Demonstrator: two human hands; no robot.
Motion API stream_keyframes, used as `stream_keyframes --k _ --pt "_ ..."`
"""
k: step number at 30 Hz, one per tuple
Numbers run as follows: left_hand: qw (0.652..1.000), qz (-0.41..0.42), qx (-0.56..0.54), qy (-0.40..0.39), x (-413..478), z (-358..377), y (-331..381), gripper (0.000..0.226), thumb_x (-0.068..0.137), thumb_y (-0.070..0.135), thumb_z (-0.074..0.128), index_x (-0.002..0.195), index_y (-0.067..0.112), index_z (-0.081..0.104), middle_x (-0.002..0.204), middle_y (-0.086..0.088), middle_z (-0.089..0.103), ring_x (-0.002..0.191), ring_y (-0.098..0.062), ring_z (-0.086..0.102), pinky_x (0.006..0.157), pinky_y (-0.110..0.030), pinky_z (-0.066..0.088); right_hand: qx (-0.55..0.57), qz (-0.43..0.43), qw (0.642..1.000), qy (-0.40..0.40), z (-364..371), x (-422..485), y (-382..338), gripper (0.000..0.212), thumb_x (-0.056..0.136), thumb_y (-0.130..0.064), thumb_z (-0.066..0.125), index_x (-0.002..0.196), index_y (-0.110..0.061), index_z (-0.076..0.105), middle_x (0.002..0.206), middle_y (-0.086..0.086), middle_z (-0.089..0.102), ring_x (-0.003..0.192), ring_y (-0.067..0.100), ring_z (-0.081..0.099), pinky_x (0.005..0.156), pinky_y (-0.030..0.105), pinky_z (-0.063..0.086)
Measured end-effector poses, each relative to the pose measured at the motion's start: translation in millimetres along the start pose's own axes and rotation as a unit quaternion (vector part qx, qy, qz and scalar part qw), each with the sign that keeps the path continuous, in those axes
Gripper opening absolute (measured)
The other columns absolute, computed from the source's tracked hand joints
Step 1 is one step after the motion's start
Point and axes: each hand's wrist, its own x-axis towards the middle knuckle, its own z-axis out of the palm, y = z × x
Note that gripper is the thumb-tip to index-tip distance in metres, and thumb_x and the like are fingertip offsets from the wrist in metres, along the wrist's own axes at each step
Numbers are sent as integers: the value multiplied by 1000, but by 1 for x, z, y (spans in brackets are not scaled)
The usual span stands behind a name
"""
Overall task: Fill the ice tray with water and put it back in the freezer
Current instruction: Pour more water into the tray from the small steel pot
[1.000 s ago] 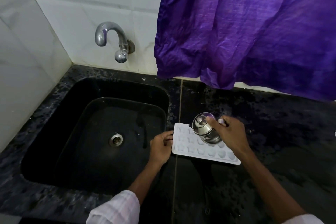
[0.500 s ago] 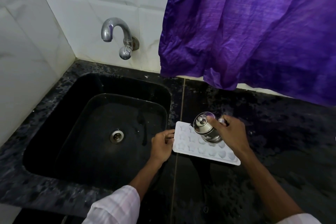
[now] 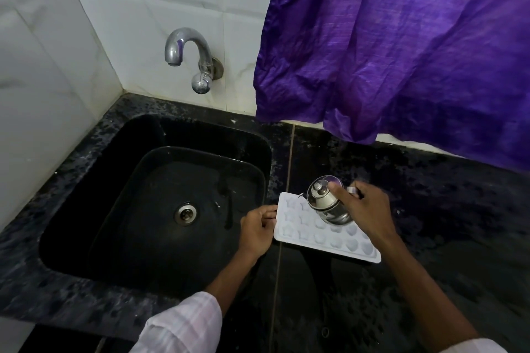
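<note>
Your right hand (image 3: 365, 210) grips a small steel kettle (image 3: 325, 205), tipped over the ice tray (image 3: 329, 251). Your left hand (image 3: 256, 231) pinches the tray's sink-side edge. The tray lies flat on the counter (image 3: 444, 223), just beside the sink (image 3: 200, 123). Filling looks underway, water level unreadable. The freezer step is left to do, and no freezer is in view.

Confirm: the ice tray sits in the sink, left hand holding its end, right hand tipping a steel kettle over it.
No: the head view shows the ice tray on the black counter beside the sink, not in it. The left hand holds its end; the right hand tips the steel kettle over it.
</note>
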Motion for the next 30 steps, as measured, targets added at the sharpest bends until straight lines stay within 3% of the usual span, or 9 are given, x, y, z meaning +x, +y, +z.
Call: stream_keyframes --k 7,14,18,21,30 --pt "1000 -1 -14 -1 1 1 -1 35 91 -6 57 119 11 72 103 3 77 92 -2 71 88 -23 58 3 2 1000 -5 -2 -5 1 55 82 -39 76 57 -15 33 54 -2 36 53 10 34 55 28 34" --pt "1000 -5 -19 0 1 2 -4 34 92 -6 58 119 10 71 102 3 77 92 -3 72 85 -17 57 0 10 1000 -10 -2 -13 4 56 81 -39 77 58 -15 32 55 0 36 53 12 33 54 30 33" --pt "1000 -2 -15 1 2 2 -5 33 92 -5 59 119 10 71 102 1 77 92 -4 72 88 -22 58 -10 7 1000 -8 -3 -18 7 56 81 -39 77 57 -15 32 52 -4 35 49 6 30 51 23 31" --pt "1000 2 -11 1 2 1 -6 33 92 -5 59 118 10 71 102 1 77 91 -3 72 84 -15 56 -21 -5 1000 -7 -2 -20 9 57 81 -39 77 56 -15 31 50 -6 33 46 7 30 46 18 30" --pt "1000 -1 -13 1 3 3 -7 33 92 -5 59 119 9 71 101 1 77 92 -4 72 84 -19 58 -19 -6 1000 -12 -3 -25 10 56 80 -42 76 57 -14 34 53 0 34 52 10 30 53 28 32"
